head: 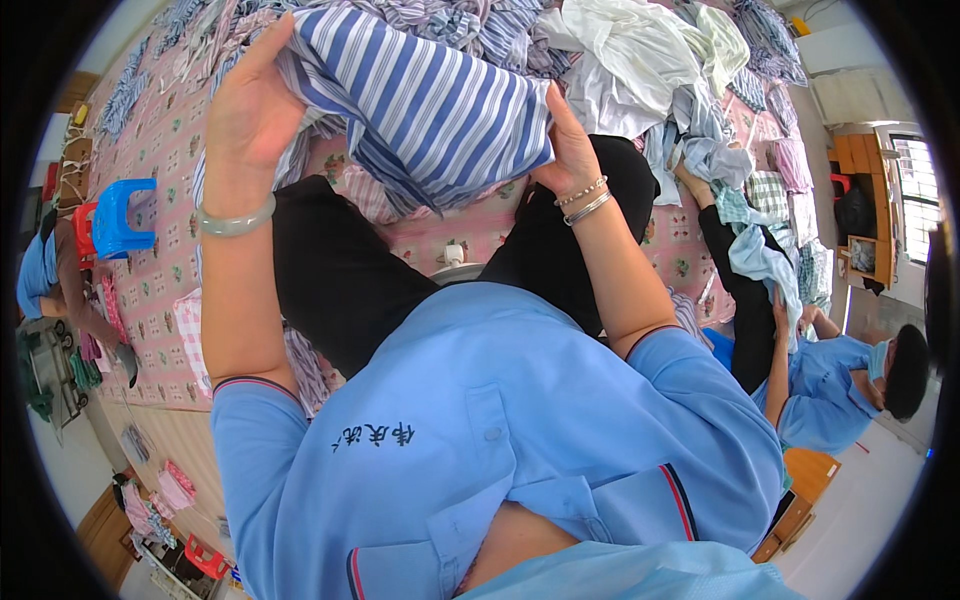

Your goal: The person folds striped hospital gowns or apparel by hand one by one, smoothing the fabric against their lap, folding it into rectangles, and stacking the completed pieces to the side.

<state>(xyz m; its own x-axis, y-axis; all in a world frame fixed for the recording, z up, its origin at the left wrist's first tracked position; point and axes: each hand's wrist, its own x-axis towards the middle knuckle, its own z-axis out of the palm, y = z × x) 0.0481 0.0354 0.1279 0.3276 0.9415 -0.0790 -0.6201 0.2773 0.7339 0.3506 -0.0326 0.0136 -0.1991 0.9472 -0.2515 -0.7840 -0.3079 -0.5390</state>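
A blue-and-white striped cloth (435,97) is stretched between my hands above the pink patterned floor covering. On the left of the view, my left hand (255,97) holds one end of the cloth, with a pale bangle on the wrist. My right hand (571,146) grips the opposite end near its corner, and thin bracelets circle that wrist. The cloth's lower part hangs down over a pink-and-white striped cloth (367,199) lying between my legs. Some fingertips of both hands are hidden behind the fabric.
Crumpled striped garments (450,22) and white garments (630,60) lie heaped ahead. A co-worker (817,390) at the right handles light blue cloth, with folded cloth stacks (787,165) nearby. At the left are a blue plastic stool (120,217) and another person (45,262).
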